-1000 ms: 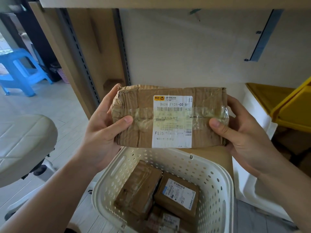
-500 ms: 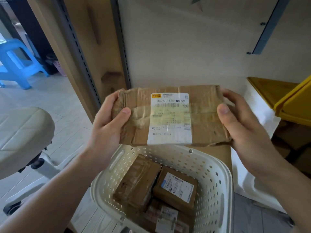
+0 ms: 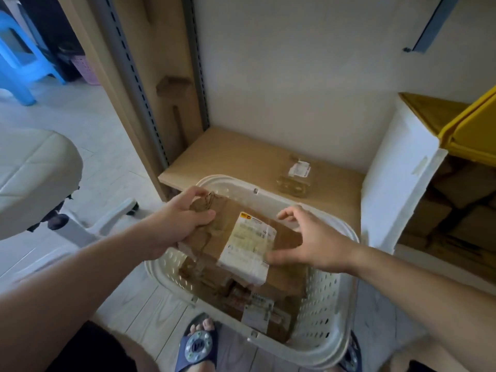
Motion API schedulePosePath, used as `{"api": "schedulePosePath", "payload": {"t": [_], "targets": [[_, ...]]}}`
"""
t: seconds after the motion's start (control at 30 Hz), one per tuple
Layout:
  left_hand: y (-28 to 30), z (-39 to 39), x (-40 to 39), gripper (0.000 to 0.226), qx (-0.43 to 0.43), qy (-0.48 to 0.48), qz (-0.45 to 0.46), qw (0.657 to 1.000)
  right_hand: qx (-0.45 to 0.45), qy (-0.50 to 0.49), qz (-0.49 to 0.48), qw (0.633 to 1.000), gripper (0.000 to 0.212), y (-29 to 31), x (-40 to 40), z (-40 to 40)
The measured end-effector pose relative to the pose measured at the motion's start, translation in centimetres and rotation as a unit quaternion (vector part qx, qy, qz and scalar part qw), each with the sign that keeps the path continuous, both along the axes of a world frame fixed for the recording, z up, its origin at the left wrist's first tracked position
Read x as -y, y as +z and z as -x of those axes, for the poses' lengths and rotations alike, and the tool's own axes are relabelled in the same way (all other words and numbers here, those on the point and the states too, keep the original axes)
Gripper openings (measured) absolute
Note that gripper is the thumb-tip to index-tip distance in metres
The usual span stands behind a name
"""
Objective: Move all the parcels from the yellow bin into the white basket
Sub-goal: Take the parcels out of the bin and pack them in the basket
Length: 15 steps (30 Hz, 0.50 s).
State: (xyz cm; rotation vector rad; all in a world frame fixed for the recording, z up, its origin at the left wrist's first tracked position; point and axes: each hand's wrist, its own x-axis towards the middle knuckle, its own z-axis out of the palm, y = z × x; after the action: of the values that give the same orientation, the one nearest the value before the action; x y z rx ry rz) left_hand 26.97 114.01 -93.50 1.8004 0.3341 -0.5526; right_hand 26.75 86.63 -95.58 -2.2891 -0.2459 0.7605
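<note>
A brown cardboard parcel (image 3: 236, 245) with a white label lies inside the white perforated basket (image 3: 326, 296), on top of other parcels (image 3: 257, 310). My left hand (image 3: 185, 224) grips the parcel's left end, thumb on top. Over its right end my right hand (image 3: 308, 242) hovers with fingers spread and relaxed; the thumb touches the label, the fingers have come off the box. The yellow bin (image 3: 472, 130) sits at the right edge on a white stand, only partly in view.
A wooden shelf (image 3: 236, 154) behind the basket carries a small taped parcel (image 3: 296, 175). More cardboard boxes (image 3: 453, 216) are stacked under the yellow bin. A white chair (image 3: 35, 173) stands at the left, a blue stool (image 3: 16, 57) far left. My sandalled foot (image 3: 200, 342) is below the basket.
Both hands lowered the parcel from chest height down into the basket. My right hand has loosened its hold and opened; my left hand still grips the parcel. The camera tilted downward.
</note>
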Motion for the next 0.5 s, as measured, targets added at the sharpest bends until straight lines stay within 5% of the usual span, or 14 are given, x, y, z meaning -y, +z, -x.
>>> {"api": "schedulePosePath", "payload": {"t": [0.1, 0.27, 0.5], "targets": [[-2.3, 0.1, 2.7, 0.032, -0.004, -0.042, -0.053, 0.998, 0.033, 0.112, 0.066, 0.991, 0.143, -1.5, -2.0, 1.5], [-7.0, -0.8, 4.7, 0.043, -0.066, -0.059, -0.029, 0.996, 0.043, 0.103, 0.142, 0.984, 0.146, -5.5, -3.7, 2.3], [-9.7, -1.0, 4.8, 0.04, -0.089, -0.094, -0.059, 0.99, 0.044, 0.099, 0.13, 0.986, 0.145, -8.5, -4.3, 2.4]]}}
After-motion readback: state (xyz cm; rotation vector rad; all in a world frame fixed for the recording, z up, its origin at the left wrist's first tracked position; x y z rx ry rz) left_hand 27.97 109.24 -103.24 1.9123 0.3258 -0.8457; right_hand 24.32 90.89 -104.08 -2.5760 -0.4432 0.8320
